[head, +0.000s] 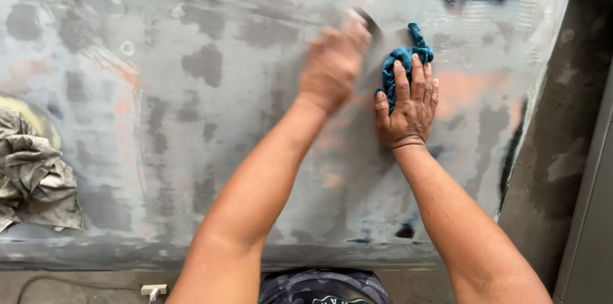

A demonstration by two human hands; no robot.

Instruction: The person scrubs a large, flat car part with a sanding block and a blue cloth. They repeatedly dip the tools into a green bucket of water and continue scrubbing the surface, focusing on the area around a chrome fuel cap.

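Head view: both arms reach out over a large grey panel (211, 151), its surface patchy with dull primer, orange-pink spots and darker bare areas, wet-looking near the top. The left hand (333, 64) is blurred with motion; its fingers curl over a dark, thin pad or sheet (370, 22) at the fingertips, though the blur hides how tightly it grips and what the piece is exactly. The right hand (410, 109) lies flat, fingers spread and pressed down on a blue cloth (402, 61), which bunches out above the fingertips, just beside the left hand's working spot.

To do this rubbing well, I judge the strokes should stay even and overlapping, with flat pressure rather than fingertip digging — edges of the patches are where gouges start. The cloth sits close enough to wipe the slurry and check the surface often. A crumpled grey rag (35, 176) lies on the panel's left end, well apart from both hands; a cable and plug (153, 289) lie below the panel's near edge.
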